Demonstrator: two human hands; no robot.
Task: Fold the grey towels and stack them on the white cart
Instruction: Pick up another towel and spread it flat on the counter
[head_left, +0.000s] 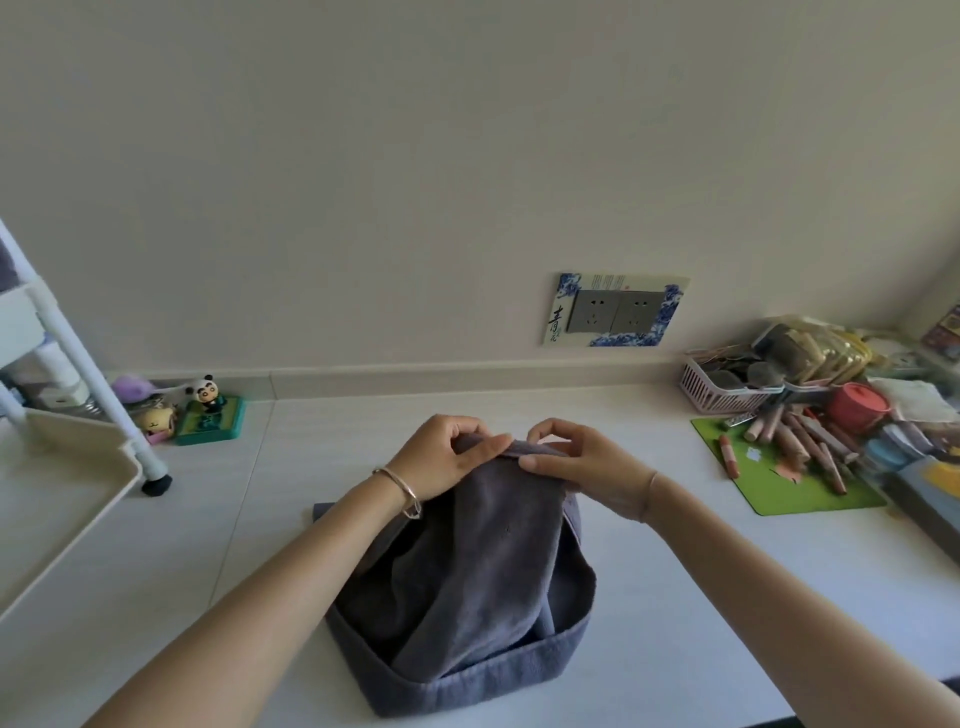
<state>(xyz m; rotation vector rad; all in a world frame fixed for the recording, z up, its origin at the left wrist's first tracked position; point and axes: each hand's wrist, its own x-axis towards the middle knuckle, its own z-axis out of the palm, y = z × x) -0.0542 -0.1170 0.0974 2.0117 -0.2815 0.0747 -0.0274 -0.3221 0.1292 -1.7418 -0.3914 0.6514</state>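
A grey towel (483, 561) is lifted off a grey fabric basket (467, 680) that stands on the white table, its lower part still hanging inside. My left hand (447, 457) pinches the towel's top edge on the left side. My right hand (576, 462) pinches the same edge just to the right, the two hands almost touching. More grey fabric (324, 512) lies flat behind the basket at the left. The white cart (67, 467) stands at the left edge, its tray bare where it shows.
A cart leg with a black foot (156, 483) stands on the table. Small figurines (208, 410) sit by the wall at the left. At the right are a green mat (779, 483) with crayons, a pink basket (722, 389) and a red pot (857, 405).
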